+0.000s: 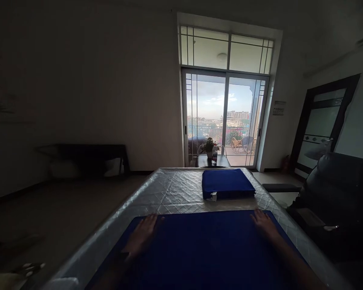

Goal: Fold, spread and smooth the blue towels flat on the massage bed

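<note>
A large blue cloth [202,249] lies spread over the near end of a quilted grey mattress [175,189]. My left hand [143,235] rests flat on the cloth near its far left corner, fingers stretched out. My right hand [263,223] lies flat near the far right corner, fingers also extended. Neither hand holds anything. Beyond the cloth, a folded blue bundle [226,183] with a small white tag sits on the mattress, apart from both hands.
A glass sliding door [225,119] to a balcony is straight ahead, with a small dark table and potted plant [210,147] before it. A dark sofa [339,193] stands to the right. A low dark bench [87,159] lines the left wall.
</note>
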